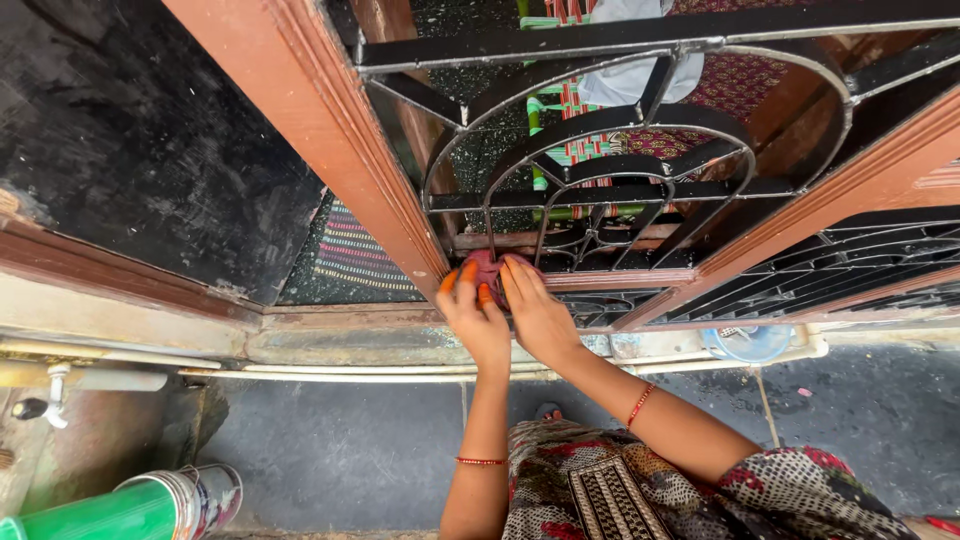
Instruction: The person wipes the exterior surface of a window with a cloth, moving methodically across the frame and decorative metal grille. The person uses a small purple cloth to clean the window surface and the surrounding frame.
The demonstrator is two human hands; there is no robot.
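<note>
Two reddish-brown wooden window frames (330,130) with black curved iron grilles (600,170) rise beyond the hands. Below them runs a grey stone sill (350,345). Left hand (473,318) and right hand (535,310) press side by side, fingers wrapped over a small crumpled pink cloth (488,268) at the frame's lower corner, equally near it.

Both hands, the left hand (474,315) and the right hand (535,312), press together on a pink cloth (487,270) at the foot of the window grille (600,170). The black iron bars curve close together there, leaving only narrow gaps; wider openings lie higher in the arch. The brown wooden frame (340,140) hems in the left, a slanted rail (800,215) the right. Below the wrists, the sill ledge (330,345) and white pipe (330,372) run across
</note>
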